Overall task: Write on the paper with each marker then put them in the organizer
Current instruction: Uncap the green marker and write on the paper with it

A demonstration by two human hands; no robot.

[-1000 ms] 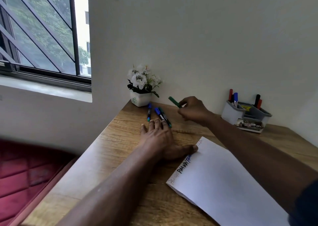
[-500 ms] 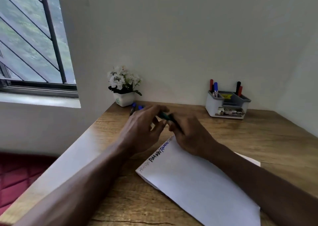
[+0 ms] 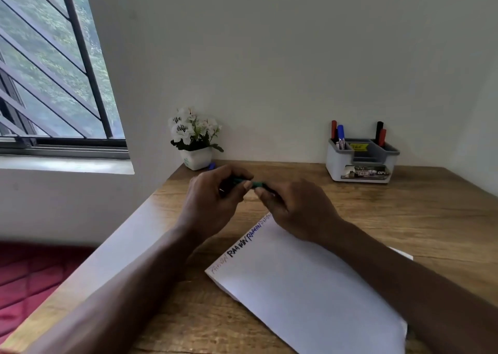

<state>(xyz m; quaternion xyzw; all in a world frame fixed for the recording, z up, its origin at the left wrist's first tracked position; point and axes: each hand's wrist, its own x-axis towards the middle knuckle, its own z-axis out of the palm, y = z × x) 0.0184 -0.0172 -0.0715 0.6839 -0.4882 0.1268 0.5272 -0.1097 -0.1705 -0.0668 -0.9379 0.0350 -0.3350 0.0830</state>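
Observation:
Both my hands hold a green marker [image 3: 254, 184] level above the desk, just beyond the paper's far corner. My left hand [image 3: 213, 194] grips its left end and my right hand [image 3: 293, 208] grips its right end. The white paper [image 3: 301, 281] lies slanted on the wooden desk [image 3: 404, 219] with words in black and blue along its upper left edge. The white and grey organizer [image 3: 361, 159] stands at the back right, holding red, blue and black markers. A blue marker tip [image 3: 212, 166] shows behind my left hand; other markers there are hidden.
A white pot of white flowers [image 3: 195, 138] stands in the desk's back left corner against the wall. A barred window [image 3: 54, 70] is on the left. A red quilted surface [image 3: 32, 278] lies below the desk's left edge.
My right hand brought the green marker from the back of the desk toward the paper. My left hand lifted off the desk and took hold of the marker's other end. The camera view shifted right.

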